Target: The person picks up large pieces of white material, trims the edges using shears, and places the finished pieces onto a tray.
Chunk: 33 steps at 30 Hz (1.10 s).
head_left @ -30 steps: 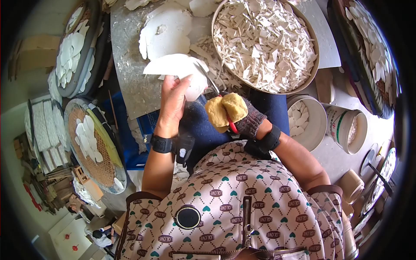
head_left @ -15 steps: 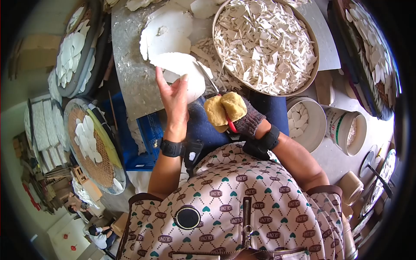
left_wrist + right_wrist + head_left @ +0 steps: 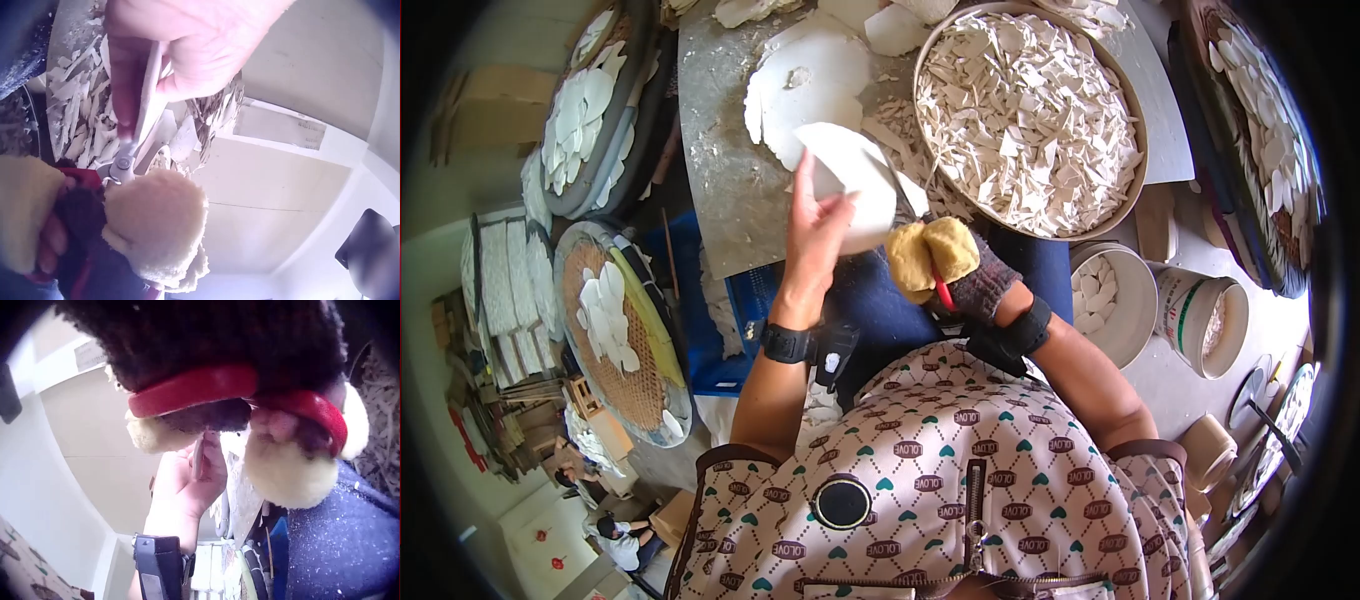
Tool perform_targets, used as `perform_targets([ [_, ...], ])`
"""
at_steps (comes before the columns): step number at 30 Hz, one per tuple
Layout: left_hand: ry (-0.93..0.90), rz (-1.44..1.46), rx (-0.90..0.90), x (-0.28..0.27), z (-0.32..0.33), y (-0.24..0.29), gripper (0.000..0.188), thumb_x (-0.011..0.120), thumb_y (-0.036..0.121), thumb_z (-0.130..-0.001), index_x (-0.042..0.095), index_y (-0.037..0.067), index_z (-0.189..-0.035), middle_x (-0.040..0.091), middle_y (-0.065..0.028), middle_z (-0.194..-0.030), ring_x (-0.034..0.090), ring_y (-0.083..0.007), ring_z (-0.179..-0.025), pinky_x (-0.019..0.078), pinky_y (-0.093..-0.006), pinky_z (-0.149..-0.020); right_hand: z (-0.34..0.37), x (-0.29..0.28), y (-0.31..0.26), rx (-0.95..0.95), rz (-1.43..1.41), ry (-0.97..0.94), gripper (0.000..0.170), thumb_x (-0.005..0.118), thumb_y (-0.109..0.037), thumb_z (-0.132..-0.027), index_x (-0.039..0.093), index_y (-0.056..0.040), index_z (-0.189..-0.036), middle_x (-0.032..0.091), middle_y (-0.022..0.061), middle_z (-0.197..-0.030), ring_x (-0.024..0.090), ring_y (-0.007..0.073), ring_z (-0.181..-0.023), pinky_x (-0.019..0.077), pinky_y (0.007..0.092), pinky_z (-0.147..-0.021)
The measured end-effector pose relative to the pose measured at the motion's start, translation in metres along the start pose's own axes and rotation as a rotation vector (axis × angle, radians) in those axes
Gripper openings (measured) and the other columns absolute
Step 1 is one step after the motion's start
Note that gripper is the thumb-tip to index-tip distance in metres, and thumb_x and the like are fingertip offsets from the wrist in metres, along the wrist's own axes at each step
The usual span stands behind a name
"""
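My bare left hand [image 3: 815,235] pinches a thin, stiff, curved white sheet [image 3: 868,205] between thumb and fingers, the index finger along its left edge. In the left wrist view this white sheet [image 3: 150,94] shows edge-on at the scissors' pivot. My right hand [image 3: 983,282], in a dark knitted glove with bare fingertips, grips scissors [image 3: 124,164] with red handles [image 3: 194,387]. Lumps of yellow foam [image 3: 950,248] pad the handles and hide part of the fingers. The blades point up and away, at the sheet's right edge.
A round tray [image 3: 1142,165] heaped with white chips stands on the grey work surface [image 3: 715,190]. Larger white sheets [image 3: 820,80] lie to its left. Buckets [image 3: 1135,320] stand at the right, a blue crate [image 3: 718,370] below left. Woven trays [image 3: 615,375] of white pieces flank both sides.
My left hand has turned the white sheet against the scissors, and its fingers have shifted along the edge. My right hand stays at the sheet's right side. The head view has shifted slightly.
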<state>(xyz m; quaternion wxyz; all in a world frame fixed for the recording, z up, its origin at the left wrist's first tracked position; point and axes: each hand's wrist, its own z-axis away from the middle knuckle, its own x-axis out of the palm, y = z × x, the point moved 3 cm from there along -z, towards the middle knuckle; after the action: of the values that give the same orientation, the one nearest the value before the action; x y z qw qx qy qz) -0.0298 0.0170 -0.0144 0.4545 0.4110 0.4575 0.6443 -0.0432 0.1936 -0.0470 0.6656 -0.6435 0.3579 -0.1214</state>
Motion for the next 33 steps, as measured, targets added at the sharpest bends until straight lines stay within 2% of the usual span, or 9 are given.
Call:
perform_targets([
  [1, 0.002, 0.0, -0.015, -0.001, 0.001, 0.001, 0.077, 0.056, -0.001, -0.082, 0.011, 0.01, -0.142, 0.058, -0.0136, -0.105, 0.058, -0.0141, -0.091, 0.0468, -0.0275, -0.082, -0.001, -0.003, -0.003, -0.108, 0.217, 0.002, 0.028, 0.064, -0.017, -0.071, 0.06, -0.0069, -0.096, 0.062, 0.0118, -0.091, 0.059, 0.0299, -0.086, 0.048, 0.0356, -0.075],
  [2, 0.004, 0.0, -0.032, 0.0, 0.003, 0.002, 0.077, 0.057, -0.001, -0.081, 0.01, 0.009, -0.142, 0.058, -0.0134, -0.105, 0.058, -0.0137, -0.09, 0.0468, -0.0266, -0.081, -0.001, -0.003, -0.002, -0.164, 0.21, 0.058, 0.026, 0.064, -0.016, -0.072, 0.06, -0.0067, -0.096, 0.062, 0.0124, -0.092, 0.059, 0.0297, -0.087, 0.0482, 0.0349, -0.076],
  [10, -0.09, -0.043, -0.101, -0.011, -0.001, 0.011, 0.077, 0.058, -0.001, -0.08, 0.014, 0.008, -0.142, 0.058, -0.0117, -0.107, 0.057, -0.0122, -0.09, 0.0453, -0.0261, -0.084, -0.001, 0.007, 0.005, 0.092, -0.378, 0.008, 0.021, 0.062, -0.013, -0.073, 0.06, -0.0062, -0.093, 0.063, 0.013, -0.09, 0.06, 0.0303, -0.085, 0.0484, 0.0359, -0.072],
  [15, -0.159, -0.069, -0.109, -0.021, -0.007, 0.009, 0.075, 0.059, -0.001, -0.08, 0.017, 0.008, -0.141, 0.058, -0.0101, -0.109, 0.058, -0.0122, -0.089, 0.0453, -0.0254, -0.083, -0.008, 0.005, 0.009, -0.014, -0.232, 0.042, 0.016, 0.056, -0.012, -0.079, 0.059, -0.0047, -0.093, 0.063, 0.014, -0.091, 0.06, 0.0296, -0.084, 0.0483, 0.0342, -0.072],
  [21, -0.104, -0.086, -0.065, -0.022, -0.001, 0.015, 0.068, 0.057, 0.001, -0.081, 0.024, 0.009, -0.14, 0.062, -0.0087, -0.097, 0.058, -0.0098, -0.087, 0.0447, -0.0236, -0.081, -0.002, 0.014, 0.01, 0.236, -0.78, 0.027, 0.022, 0.059, -0.013, -0.078, 0.059, -0.004, -0.098, 0.062, 0.0136, -0.095, 0.059, 0.0283, -0.089, 0.0472, 0.0329, -0.078],
  [23, -0.107, -0.053, -0.109, -0.024, 0.0, 0.019, 0.067, 0.057, 0.002, -0.081, 0.026, 0.01, -0.14, 0.063, -0.0083, -0.094, 0.058, -0.0091, -0.086, 0.0445, -0.0228, -0.079, -0.003, 0.012, 0.006, 0.248, -0.749, -0.002, 0.023, 0.06, -0.013, -0.078, 0.059, -0.0038, -0.099, 0.062, 0.0122, -0.094, 0.059, 0.0275, -0.089, 0.0473, 0.0328, -0.078],
  [25, -0.131, -0.052, -0.139, -0.025, 0.001, 0.02, 0.066, 0.057, 0.001, -0.081, 0.027, 0.01, -0.14, 0.063, -0.0081, -0.092, 0.058, -0.0082, -0.084, 0.0444, -0.0221, -0.078, -0.009, 0.016, 0.021, 0.041, -0.328, 0.031, 0.021, 0.059, -0.014, -0.079, 0.058, -0.004, -0.098, 0.062, 0.0115, -0.093, 0.059, 0.0269, -0.088, 0.0474, 0.0322, -0.078],
  [27, -0.176, -0.083, -0.153, -0.026, 0.001, 0.018, 0.067, 0.058, 0.001, -0.081, 0.026, 0.009, -0.139, 0.064, -0.0082, -0.09, 0.058, -0.0073, -0.083, 0.0444, -0.0216, -0.077, -0.015, 0.017, 0.02, -0.017, -0.199, 0.034, 0.019, 0.058, -0.014, -0.08, 0.058, -0.0042, -0.096, 0.062, 0.0116, -0.092, 0.059, 0.0271, -0.087, 0.0475, 0.0321, -0.077],
  [33, -0.175, -0.085, -0.239, -0.027, 0.005, 0.03, 0.064, 0.056, 0.004, -0.082, 0.028, 0.012, -0.14, 0.063, -0.0085, -0.093, 0.058, -0.0081, -0.082, 0.0439, -0.0212, -0.076, -0.015, 0.018, 0.014, 0.053, -0.412, 0.081, 0.017, 0.06, -0.014, -0.078, 0.056, -0.0042, -0.091, 0.061, 0.0125, -0.089, 0.058, 0.0288, -0.085, 0.0476, 0.0342, -0.074],
])
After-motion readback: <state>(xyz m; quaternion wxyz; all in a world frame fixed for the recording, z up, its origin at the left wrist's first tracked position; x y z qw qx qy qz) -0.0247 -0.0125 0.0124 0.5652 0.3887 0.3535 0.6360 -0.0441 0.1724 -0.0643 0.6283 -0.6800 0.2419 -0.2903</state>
